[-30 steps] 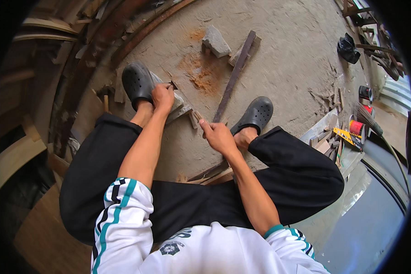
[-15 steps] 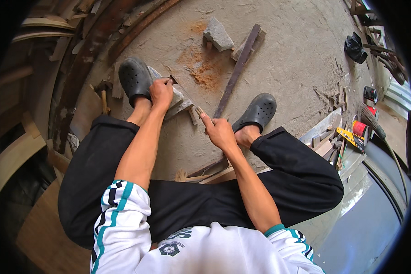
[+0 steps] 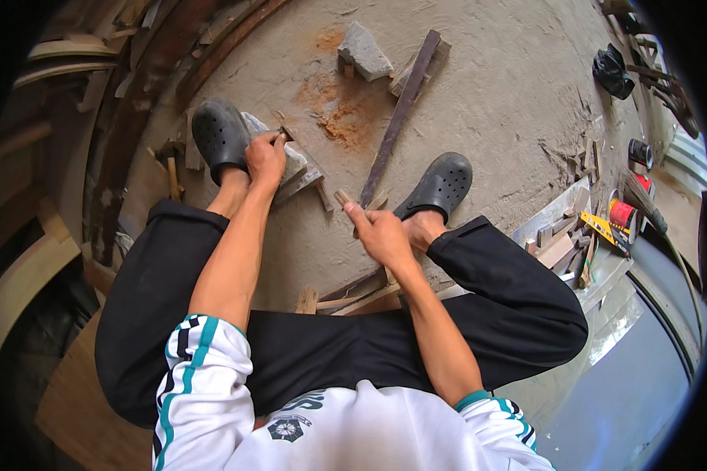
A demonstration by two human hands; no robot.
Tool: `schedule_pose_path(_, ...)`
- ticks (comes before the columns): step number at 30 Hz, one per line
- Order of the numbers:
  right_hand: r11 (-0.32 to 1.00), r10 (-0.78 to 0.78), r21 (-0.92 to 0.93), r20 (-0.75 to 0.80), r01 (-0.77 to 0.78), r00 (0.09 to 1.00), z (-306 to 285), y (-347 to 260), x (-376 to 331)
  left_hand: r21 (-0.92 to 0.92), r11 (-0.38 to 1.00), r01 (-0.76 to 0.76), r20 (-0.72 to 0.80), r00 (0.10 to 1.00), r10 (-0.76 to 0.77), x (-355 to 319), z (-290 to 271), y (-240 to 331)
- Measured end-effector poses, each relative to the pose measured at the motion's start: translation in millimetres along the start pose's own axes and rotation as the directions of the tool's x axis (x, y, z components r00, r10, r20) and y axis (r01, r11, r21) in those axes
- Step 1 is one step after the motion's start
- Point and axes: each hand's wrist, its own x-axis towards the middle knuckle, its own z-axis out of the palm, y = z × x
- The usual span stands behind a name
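Note:
My left hand (image 3: 265, 161) is closed beside my left shoe, over a grey stone block (image 3: 294, 162). Its fingers pinch something small and dark that I cannot make out. A thin brownish strip (image 3: 303, 147) runs slantwise past the block's far side. My right hand (image 3: 383, 235) is closed round a short light-brown wooden piece (image 3: 343, 198), which sticks out past the thumb; the rest is hidden in the fist. Just beyond that hand, a long dark bar (image 3: 401, 118) lies on the ground.
Orange-brown dust (image 3: 343, 125) and a rough grey stone (image 3: 364, 51) lie ahead. A hammer (image 3: 173, 169) rests left of my left shoe (image 3: 220, 135). My right shoe (image 3: 440, 187) stands near the bar. Wood scraps (image 3: 558, 247), a yellow-handled saw (image 3: 602, 233) and cans (image 3: 622, 216) sit at right.
My hands have drawn slightly apart, and the thin line between them no longer shows. The ground ahead has shifted slightly up and left in view.

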Motion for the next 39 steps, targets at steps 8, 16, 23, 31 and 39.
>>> schedule_pose_path(8,0.998,-0.045,-0.048,-0.04,0.043,0.998,-12.7,-11.5,-2.4,-0.013,1.0,-0.027,-0.044,0.999,0.027,-1.5,-0.7,1.4)
schedule_pose_path(16,0.996,-0.034,-0.088,-0.049,0.03,0.998,7.9,-36.2,-6.8,-0.001,1.0,0.029,-0.039,0.999,-0.029,-6.8,-6.2,6.2)
schedule_pose_path(23,0.99,0.001,-0.142,-0.067,-0.01,0.998,5.6,-26.8,0.9,-0.056,0.998,-0.008,-0.061,0.998,0.004,-13.0,-1.1,5.1)
schedule_pose_path(31,0.997,-0.015,-0.079,-0.082,0.008,0.997,15.3,-8.7,16.0,-0.047,0.995,-0.085,-0.128,0.989,0.078,-7.7,4.7,-1.7)
schedule_pose_path(39,0.992,-0.071,-0.112,-0.088,0.061,0.994,9.2,-42.1,-3.3,-0.054,0.996,-0.075,-0.115,0.991,0.068,-4.2,4.7,-12.4)
